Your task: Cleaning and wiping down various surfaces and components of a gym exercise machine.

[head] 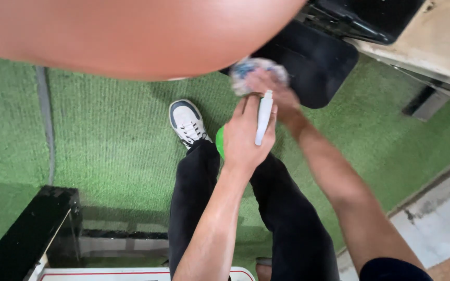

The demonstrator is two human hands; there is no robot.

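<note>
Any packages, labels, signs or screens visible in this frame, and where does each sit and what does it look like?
Spray bottle: held in the left hand, slim white top, green body mostly hidden.
White panel with red border: bottom edge, rounded corner, only partly seen.
No screens show.

left: open turf [110, 135] | ahead: black mat [313, 67] | below: legs [287, 218]

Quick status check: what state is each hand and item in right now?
left hand: closed around a spray bottle, white nozzle end pointing up
right hand: gripping a crumpled cloth, blurred
cloth: bunched up, beside the bottle's tip
black mat: lying flat on the green turf
white shoe: planted on the turf
</note>
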